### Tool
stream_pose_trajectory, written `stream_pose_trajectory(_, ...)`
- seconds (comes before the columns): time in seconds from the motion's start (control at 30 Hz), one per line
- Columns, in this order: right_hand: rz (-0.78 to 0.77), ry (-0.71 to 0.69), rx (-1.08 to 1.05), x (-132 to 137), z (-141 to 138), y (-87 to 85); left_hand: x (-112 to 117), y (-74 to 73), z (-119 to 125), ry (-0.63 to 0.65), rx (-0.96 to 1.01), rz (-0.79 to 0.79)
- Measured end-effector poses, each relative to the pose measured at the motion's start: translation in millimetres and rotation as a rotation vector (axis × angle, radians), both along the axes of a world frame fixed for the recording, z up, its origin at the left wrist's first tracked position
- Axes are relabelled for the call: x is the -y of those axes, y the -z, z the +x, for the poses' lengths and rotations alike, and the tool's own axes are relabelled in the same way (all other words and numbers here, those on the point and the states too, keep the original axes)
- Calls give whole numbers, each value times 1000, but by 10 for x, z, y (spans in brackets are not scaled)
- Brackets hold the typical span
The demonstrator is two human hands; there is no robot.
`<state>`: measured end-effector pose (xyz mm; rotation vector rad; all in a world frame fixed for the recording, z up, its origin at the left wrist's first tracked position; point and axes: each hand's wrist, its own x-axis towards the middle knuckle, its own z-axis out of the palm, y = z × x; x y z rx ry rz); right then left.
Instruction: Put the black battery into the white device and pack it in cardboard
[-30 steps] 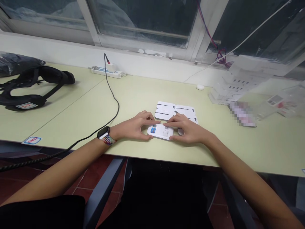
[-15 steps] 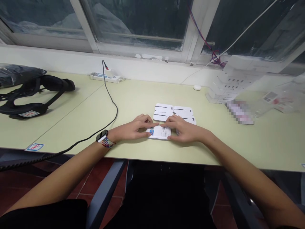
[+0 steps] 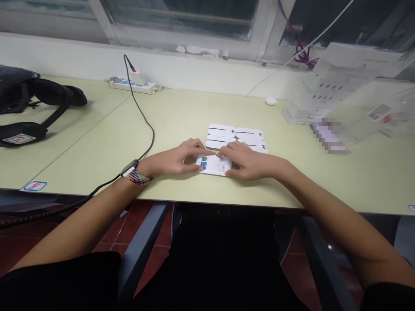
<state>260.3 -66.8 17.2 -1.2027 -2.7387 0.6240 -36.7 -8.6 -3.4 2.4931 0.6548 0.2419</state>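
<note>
A flat white box [image 3: 213,165] with printed codes and a blue label lies on the table before me. My left hand [image 3: 183,158] holds its left side, thumb at the near corner and forefinger reaching over the far edge. On the opposite side, my right hand [image 3: 242,160] grips it the same way, thumb at the near right corner, other fingers bent over the far edge. Just beyond lie several white rounded cards set edge to edge, among them a left card [image 3: 221,133] and a right card [image 3: 249,135], marked with black lines and a "W". My right hand partly covers the nearer ones.
A black cable [image 3: 142,107] runs from a power strip [image 3: 135,85] past my left wrist. Black headgear [image 3: 53,93] sits at the left. Stacked white boxes [image 3: 324,93], a blurred packet [image 3: 330,137] and clear plastic bags [image 3: 389,116] stand at the right, near a small white round object [image 3: 270,101].
The view has tilted down, so everything on the table appears higher. Both hands stay on the flat white box in nearly the same grip.
</note>
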Motion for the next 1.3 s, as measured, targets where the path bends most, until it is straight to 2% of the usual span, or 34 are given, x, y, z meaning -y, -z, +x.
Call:
stream_pose_trajectory(0.1,-19,15,-2,-6,-20,-42,21,19,-4,-12,63,-24)
stream_pose_trajectory(0.2,-27,5,-96,-6,-12,-65,39,44,12,-20,165,-60)
stream_pose_trajectory(0.33,-47,-14,-191,-8,18,-25,67,55,50,-47,289,-155)
stream_pose_trajectory(0.47,-49,-35,-260,-19,74,72,85,61,67,-28,374,-52)
stream_pose_trajectory(0.6,46,-51,-311,-10,138,125,98,65,79,-32,455,63)
stream_pose_trajectory(0.7,93,-75,-324,9,148,129,123,31,93,-49,447,75)
stream_pose_trajectory(0.83,42,-105,-381,10,120,133,153,-26,104,-70,428,69)
stream_pose_trajectory(1.0,57,-92,-395,-6,114,169,129,-1,87,-74,416,57)
stream_pose_trajectory(1.2,275,-115,-298,32,114,228,102,64,47,8,271,67)
stream_pose_trajectory(1.3,296,-127,-294,56,111,247,108,76,44,20,155,60)
